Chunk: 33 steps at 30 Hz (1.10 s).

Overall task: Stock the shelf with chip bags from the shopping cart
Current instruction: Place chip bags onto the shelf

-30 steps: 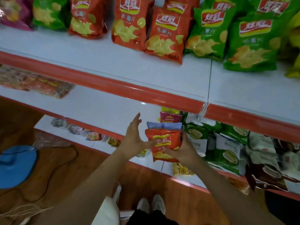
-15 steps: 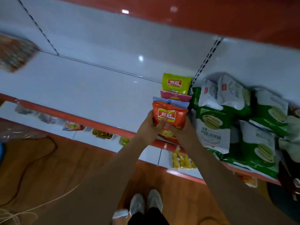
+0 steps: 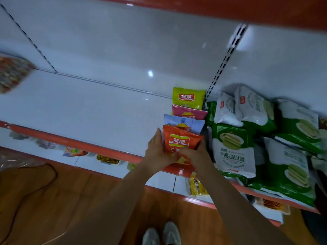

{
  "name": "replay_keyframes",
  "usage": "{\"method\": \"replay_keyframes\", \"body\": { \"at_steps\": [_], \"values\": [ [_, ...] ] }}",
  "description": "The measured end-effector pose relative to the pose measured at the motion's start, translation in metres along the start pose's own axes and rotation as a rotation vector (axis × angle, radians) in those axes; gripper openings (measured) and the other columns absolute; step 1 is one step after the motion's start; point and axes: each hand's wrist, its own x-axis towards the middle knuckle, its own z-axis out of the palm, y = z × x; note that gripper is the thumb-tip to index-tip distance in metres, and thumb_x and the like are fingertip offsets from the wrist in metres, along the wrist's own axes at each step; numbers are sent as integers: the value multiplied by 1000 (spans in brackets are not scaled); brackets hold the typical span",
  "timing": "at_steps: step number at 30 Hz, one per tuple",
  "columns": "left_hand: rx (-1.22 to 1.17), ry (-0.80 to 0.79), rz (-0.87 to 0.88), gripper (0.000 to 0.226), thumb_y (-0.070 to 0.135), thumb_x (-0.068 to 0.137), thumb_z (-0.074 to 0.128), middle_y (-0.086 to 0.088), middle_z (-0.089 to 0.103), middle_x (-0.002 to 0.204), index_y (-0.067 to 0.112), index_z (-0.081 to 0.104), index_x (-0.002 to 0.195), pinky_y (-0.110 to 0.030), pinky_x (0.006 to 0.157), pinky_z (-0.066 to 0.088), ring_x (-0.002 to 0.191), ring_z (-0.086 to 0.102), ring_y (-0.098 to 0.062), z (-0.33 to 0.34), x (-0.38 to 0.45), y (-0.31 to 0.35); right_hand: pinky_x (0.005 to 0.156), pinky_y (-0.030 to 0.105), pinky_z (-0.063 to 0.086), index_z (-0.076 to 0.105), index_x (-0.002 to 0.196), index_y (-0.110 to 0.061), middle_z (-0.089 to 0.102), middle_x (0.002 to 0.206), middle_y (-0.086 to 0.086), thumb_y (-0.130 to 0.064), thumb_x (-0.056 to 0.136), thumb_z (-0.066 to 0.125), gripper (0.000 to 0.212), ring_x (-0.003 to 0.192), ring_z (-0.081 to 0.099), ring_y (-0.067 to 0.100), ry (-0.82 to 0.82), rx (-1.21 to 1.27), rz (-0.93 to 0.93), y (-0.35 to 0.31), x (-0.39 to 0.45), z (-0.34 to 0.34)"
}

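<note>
An orange chip bag (image 3: 179, 140) stands at the front of a row on the white shelf (image 3: 92, 110). Behind it stand a pale blue bag (image 3: 195, 123), a pink bag (image 3: 188, 112) and a yellow-green bag (image 3: 187, 98). My left hand (image 3: 157, 151) lies against the orange bag's left side with its fingers straight and its thumb over the bag's lower front. My right hand (image 3: 196, 152) grips the bag's lower right corner, its fingers hidden behind the bag. The shopping cart is out of view.
Green and white cake packs (image 3: 235, 149) fill the shelf right of the row, close to my right hand. The shelf's red front edge (image 3: 79, 144) runs below my hands. A lower shelf (image 3: 109, 159) holds small packets. A colourful pack (image 3: 12, 73) lies far left. Wooden floor lies below.
The view has dropped from the upper shelf to this one. Both hands have carried the orange bag forward onto the shelf, in front of the pale blue bag, and closed in on its lower edge.
</note>
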Motion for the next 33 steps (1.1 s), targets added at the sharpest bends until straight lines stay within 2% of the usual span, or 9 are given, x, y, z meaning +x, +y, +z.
{"method": "replay_keyframes", "body": {
  "at_steps": [2,5,9,13,19,25,28,30,33],
  "values": [
    [-69,-103,21,125,53,55,91,6,54,140,34,14,152,-48,101,51,128,56,-19,-13,5,7,96,50,51,26,148,-42,63,127,0,-25,49,78,114,113,63,26,13,91,-11,2,5,0],
    [-119,-236,89,97,9,70,89,3,63,125,21,31,147,-16,81,54,106,66,2,-26,10,23,96,52,52,36,144,-37,67,118,3,-17,49,65,102,107,64,26,-2,144,-18,0,7,5],
    [-184,-196,147,78,-6,76,80,7,65,114,13,41,140,-8,71,51,93,67,11,-25,14,31,99,50,51,46,140,-32,66,121,4,-16,55,61,87,111,63,25,37,156,-101,-6,6,11],
    [-239,-120,184,81,0,76,81,3,61,125,17,37,142,-13,77,53,104,65,6,-22,19,31,92,34,56,45,142,-24,65,126,-1,-7,72,70,76,112,64,15,97,111,-251,-11,14,12],
    [-204,-159,173,79,0,80,78,16,57,121,21,34,142,-7,75,50,100,61,17,-13,20,23,93,33,46,49,139,-23,62,130,0,-2,80,70,66,119,58,21,72,-3,-107,-9,19,14],
    [-112,-212,149,87,6,74,85,12,57,121,20,33,143,-2,78,46,105,58,17,-8,16,14,103,41,45,46,141,-23,60,134,3,-25,75,79,74,121,57,26,89,-118,-49,-1,7,16],
    [-140,-258,101,95,16,73,87,3,56,133,23,27,147,-9,83,50,117,59,0,-17,8,16,107,51,43,31,147,-31,55,139,1,-36,54,75,103,127,53,27,172,-74,-18,4,-1,20],
    [-152,-285,39,107,33,73,84,-2,41,152,24,13,154,-26,100,50,135,49,-14,-28,-5,18,108,55,41,21,149,-32,49,145,4,-44,49,76,114,131,48,30,199,-73,31,6,-11,25],
    [-177,-196,-129,132,51,60,90,3,25,162,38,0,155,-45,115,38,143,37,-20,-50,-39,33,102,48,47,26,145,-25,46,141,5,-32,62,83,101,123,52,28,203,-54,67,-11,-53,27]
  ]
}}
